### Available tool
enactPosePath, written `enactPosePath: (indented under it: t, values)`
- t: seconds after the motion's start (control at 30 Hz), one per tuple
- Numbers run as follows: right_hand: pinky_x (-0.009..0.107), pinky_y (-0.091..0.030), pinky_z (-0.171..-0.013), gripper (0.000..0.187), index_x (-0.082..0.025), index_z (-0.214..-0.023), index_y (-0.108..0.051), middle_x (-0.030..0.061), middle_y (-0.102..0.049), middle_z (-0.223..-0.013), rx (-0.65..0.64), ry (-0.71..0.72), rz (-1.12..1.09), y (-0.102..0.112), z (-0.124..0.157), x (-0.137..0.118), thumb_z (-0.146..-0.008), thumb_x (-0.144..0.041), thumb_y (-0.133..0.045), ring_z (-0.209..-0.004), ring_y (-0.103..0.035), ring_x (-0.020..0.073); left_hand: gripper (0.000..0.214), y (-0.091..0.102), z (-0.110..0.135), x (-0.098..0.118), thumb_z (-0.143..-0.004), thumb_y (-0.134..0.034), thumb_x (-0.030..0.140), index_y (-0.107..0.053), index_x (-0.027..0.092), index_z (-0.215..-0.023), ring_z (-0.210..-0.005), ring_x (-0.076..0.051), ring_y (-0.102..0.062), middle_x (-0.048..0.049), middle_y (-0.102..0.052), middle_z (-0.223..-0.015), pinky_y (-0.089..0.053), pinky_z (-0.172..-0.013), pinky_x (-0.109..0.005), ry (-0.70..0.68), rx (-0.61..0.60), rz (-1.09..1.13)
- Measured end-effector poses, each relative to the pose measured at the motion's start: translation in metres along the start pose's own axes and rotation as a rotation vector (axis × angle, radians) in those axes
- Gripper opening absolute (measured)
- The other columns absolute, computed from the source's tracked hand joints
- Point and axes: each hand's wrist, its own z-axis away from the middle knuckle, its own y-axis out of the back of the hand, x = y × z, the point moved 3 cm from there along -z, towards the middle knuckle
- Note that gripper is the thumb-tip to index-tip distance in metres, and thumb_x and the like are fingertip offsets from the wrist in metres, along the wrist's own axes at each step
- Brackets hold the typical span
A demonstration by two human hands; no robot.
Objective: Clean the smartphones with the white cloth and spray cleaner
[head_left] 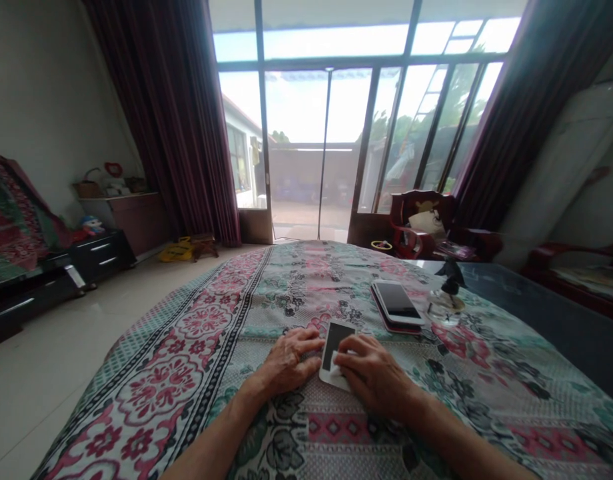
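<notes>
A white smartphone (pixel 331 341) with a dark screen lies flat on the patterned tablecloth (pixel 306 293). Beside its left edge rests my left hand (pixel 292 360), fingers spread, the fingertips at the phone's side. My right hand (pixel 369 367) lies over the phone's right part, its fingers bent and pressed together on a small white piece (pixel 335 362) that looks like tissue or a wipe. Most of that piece and part of the screen are hidden under the fingers. To the right, another white phone (pixel 396 301) sits on a dark reddish flat item, apart from both hands.
A clear glass object with a dark bird-like figure (pixel 452 275) stands right of the second phone. Beyond the table are a glass door (pixel 299 180), purple curtains (pixel 176 120) and a carved wooden chair (pixel 411 227). A black low cabinet (pixel 104 257) is at left.
</notes>
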Motion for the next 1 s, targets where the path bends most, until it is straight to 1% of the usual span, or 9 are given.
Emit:
enactPosePath:
  t: [0.1,0.2,0.37,0.47,0.57,0.7,0.8,0.87,1.0]
  values:
    - [0.034,-0.043,-0.08,0.02,-0.025,-0.094,-0.067,0.0048,-0.06,-0.093,-0.032,0.03,-0.015,-0.001,0.0,-0.009,-0.091,-0.021,-0.047,-0.085,-0.053,0.0175,0.038,-0.002,0.0,-0.001,-0.083,-0.06,0.032,-0.062,0.033,-0.122,-0.123,-0.022,-0.05,-0.0002,-0.057,-0.132,-0.037,-0.107,-0.035,0.011,0.01,0.007]
    - [0.035,-0.043,-0.081,0.019,-0.024,-0.095,-0.067,0.0049,-0.06,-0.094,-0.025,0.008,-0.001,0.0,-0.001,-0.006,-0.091,-0.021,-0.048,-0.086,-0.053,0.0178,0.037,-0.002,0.001,0.0,-0.083,-0.059,0.029,-0.063,0.032,-0.12,-0.122,-0.021,-0.051,-0.0003,-0.057,-0.132,-0.038,-0.106,-0.034,-0.006,0.011,0.005]
    - [0.034,-0.044,-0.082,0.022,-0.023,-0.096,-0.067,0.0055,-0.06,-0.095,0.043,-0.101,0.064,0.0,-0.006,0.015,-0.092,-0.021,-0.046,-0.088,-0.053,0.0184,0.038,-0.001,0.0,0.0,-0.082,-0.061,0.029,-0.063,0.031,-0.121,-0.121,-0.022,-0.051,-0.0002,-0.059,-0.13,-0.038,-0.106,-0.035,-0.01,0.018,-0.001]
    - [0.033,-0.046,-0.081,0.022,-0.022,-0.095,-0.067,0.0062,-0.06,-0.095,0.074,-0.204,0.128,-0.001,-0.008,0.027,-0.093,-0.021,-0.046,-0.088,-0.053,0.0187,0.039,-0.001,-0.001,0.001,-0.082,-0.06,0.027,-0.063,0.03,-0.121,-0.12,-0.021,-0.052,-0.0006,-0.059,-0.129,-0.039,-0.106,-0.034,-0.024,0.021,-0.003]
    - [0.033,-0.046,-0.08,0.022,-0.02,-0.094,-0.067,0.0069,-0.059,-0.095,0.085,-0.284,0.167,0.0,-0.007,0.029,-0.092,-0.02,-0.045,-0.088,-0.053,0.0191,0.038,-0.001,-0.001,0.001,-0.082,-0.061,0.026,-0.064,0.029,-0.12,-0.12,-0.021,-0.052,-0.0014,-0.06,-0.129,-0.039,-0.105,-0.034,-0.019,0.029,-0.006]
    - [0.031,-0.045,-0.081,0.021,-0.022,-0.095,-0.067,0.0058,-0.059,-0.096,0.021,-0.172,0.095,-0.001,-0.005,0.012,-0.092,-0.02,-0.046,-0.09,-0.052,0.0182,0.038,-0.001,0.0,0.0,-0.081,-0.061,0.025,-0.064,0.029,-0.119,-0.12,-0.022,-0.052,-0.0014,-0.06,-0.129,-0.039,-0.106,-0.035,-0.006,0.028,-0.006]
    - [0.031,-0.045,-0.082,0.022,-0.023,-0.095,-0.067,0.0051,-0.059,-0.096,-0.019,-0.103,0.059,-0.004,-0.007,0.002,-0.094,-0.021,-0.044,-0.089,-0.052,0.0171,0.037,-0.001,-0.001,0.0,-0.081,-0.06,0.025,-0.065,0.029,-0.118,-0.12,-0.021,-0.052,-0.001,-0.06,-0.129,-0.039,-0.105,-0.035,-0.026,0.021,-0.002]
    - [0.031,-0.044,-0.082,0.023,-0.022,-0.096,-0.067,0.0055,-0.059,-0.096,-0.011,-0.115,0.066,-0.006,-0.01,0.004,-0.094,-0.021,-0.044,-0.09,-0.052,0.0175,0.035,-0.001,-0.001,-0.001,-0.081,-0.06,0.025,-0.066,0.029,-0.115,-0.12,-0.022,-0.052,-0.0008,-0.06,-0.128,-0.039,-0.106,-0.035,-0.037,0.019,0.003]
    - [0.032,-0.043,-0.081,0.023,-0.021,-0.094,-0.068,0.0069,-0.06,-0.097,0.043,-0.233,0.126,-0.005,-0.015,0.02,-0.093,-0.019,-0.045,-0.092,-0.051,0.0192,0.032,0.0,-0.002,-0.002,-0.081,-0.062,0.027,-0.068,0.029,-0.112,-0.121,-0.022,-0.052,-0.0011,-0.061,-0.128,-0.039,-0.106,-0.036,-0.026,0.015,0.025]
